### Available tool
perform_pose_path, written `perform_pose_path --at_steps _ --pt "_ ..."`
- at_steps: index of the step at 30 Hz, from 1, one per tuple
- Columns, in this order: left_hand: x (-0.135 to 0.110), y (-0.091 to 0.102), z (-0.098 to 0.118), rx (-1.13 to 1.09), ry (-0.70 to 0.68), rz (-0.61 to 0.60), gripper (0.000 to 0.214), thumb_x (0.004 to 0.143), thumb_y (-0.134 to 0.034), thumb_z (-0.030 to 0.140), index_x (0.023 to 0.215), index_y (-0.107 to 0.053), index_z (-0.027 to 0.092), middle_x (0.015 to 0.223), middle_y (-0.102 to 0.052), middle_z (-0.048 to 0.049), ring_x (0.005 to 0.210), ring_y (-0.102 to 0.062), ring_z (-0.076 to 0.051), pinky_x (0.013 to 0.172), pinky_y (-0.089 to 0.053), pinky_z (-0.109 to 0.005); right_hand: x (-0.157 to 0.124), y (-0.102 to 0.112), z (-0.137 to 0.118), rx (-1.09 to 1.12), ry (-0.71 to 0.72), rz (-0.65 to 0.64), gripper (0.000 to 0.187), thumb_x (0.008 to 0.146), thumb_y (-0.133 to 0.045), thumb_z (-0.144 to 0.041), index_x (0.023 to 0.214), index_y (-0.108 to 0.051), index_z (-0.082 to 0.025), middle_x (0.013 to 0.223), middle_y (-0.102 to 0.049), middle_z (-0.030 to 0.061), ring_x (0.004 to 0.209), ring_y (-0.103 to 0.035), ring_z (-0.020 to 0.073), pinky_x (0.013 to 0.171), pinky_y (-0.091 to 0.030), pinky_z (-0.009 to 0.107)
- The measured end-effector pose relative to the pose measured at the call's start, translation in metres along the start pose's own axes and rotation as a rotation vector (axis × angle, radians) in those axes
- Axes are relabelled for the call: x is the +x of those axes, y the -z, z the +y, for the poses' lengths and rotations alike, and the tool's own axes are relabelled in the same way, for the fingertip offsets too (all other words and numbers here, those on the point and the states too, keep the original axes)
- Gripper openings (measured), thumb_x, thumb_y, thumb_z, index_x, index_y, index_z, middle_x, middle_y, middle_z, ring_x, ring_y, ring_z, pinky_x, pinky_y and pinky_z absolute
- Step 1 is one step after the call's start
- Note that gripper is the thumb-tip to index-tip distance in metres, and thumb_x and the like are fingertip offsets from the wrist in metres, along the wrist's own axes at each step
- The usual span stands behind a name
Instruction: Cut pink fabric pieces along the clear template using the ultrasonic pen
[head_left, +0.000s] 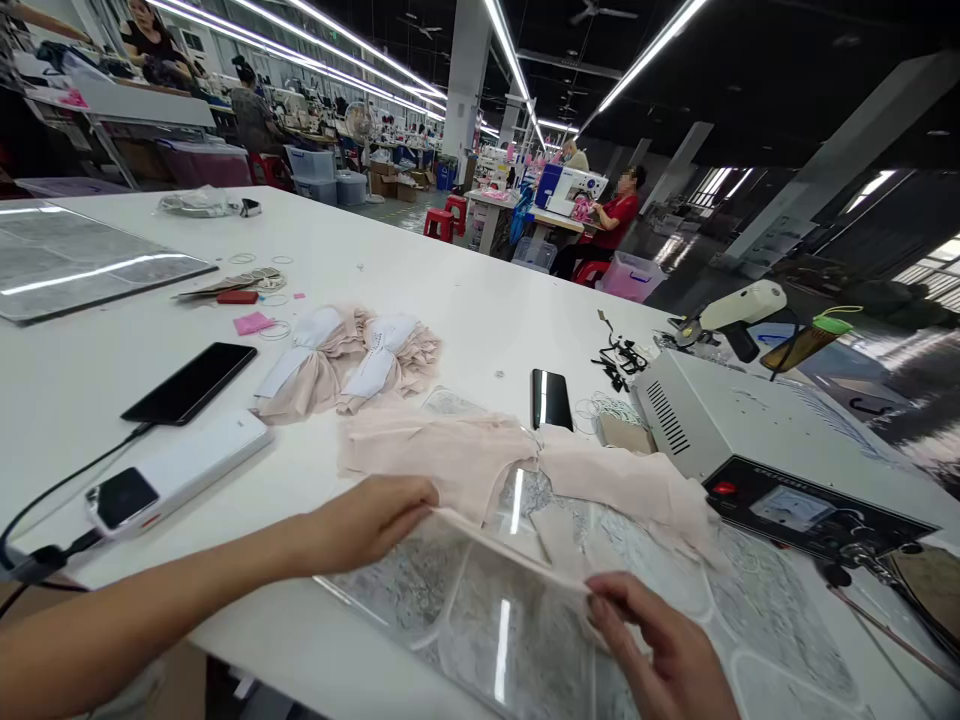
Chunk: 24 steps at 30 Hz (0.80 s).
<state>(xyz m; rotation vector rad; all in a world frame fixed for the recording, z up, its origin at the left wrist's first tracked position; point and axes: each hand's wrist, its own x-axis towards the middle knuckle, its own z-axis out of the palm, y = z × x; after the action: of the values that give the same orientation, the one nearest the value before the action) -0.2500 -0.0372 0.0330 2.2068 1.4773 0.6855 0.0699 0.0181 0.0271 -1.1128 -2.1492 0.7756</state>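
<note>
Between my two hands a pale pink fabric piece [495, 545] is stretched, its near edge pulled into a taut line. My left hand [375, 520] pinches the left end of that edge, fingers closed. At the right end, my right hand [652, 640] grips the cloth between thumb and fingers. Under the fabric lies a clear-covered grey patterned board [525, 640]. More pink cloth [630, 490] spreads over the board's far side. Beyond it sit two bundles of pink fabric [307, 370], each wrapped with a white band [382, 350].
On the white table [465, 300] lie a black phone [191, 383], a white power bank [180, 470] with a cable and another phone [551, 398]. A grey control box [780, 450] stands at right. A person in red [619, 220] sits at a sewing machine [570, 190].
</note>
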Motion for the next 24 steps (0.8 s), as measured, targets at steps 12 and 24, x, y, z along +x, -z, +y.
perform_pose_path --at_steps 12,24 --pt "0.066 0.032 -0.054 0.327 0.072 0.143 0.025 0.092 -0.041 0.027 0.097 -0.063 0.016 0.104 -0.062 -0.0114 0.095 -0.06 -0.026 0.085 -0.048 -0.038 0.114 0.0 0.02 -0.034 -0.119 0.187 0.025 0.084 -0.056 -0.036 0.097 -0.066 -0.017 0.096 -0.07 0.0067 0.082 -0.065 0.017 0.072 -0.053 0.033" --pt "0.124 -0.091 0.039 0.452 -0.779 -0.168 0.011 0.085 -0.057 0.004 0.084 -0.059 0.015 0.083 -0.062 -0.0067 0.076 -0.057 -0.02 0.074 -0.044 -0.031 -0.018 0.03 0.065 -0.459 -0.254 0.152 0.012 0.081 -0.055 -0.028 0.076 -0.063 -0.021 0.072 -0.066 0.0029 0.06 -0.061 0.0174 0.054 -0.046 0.028"
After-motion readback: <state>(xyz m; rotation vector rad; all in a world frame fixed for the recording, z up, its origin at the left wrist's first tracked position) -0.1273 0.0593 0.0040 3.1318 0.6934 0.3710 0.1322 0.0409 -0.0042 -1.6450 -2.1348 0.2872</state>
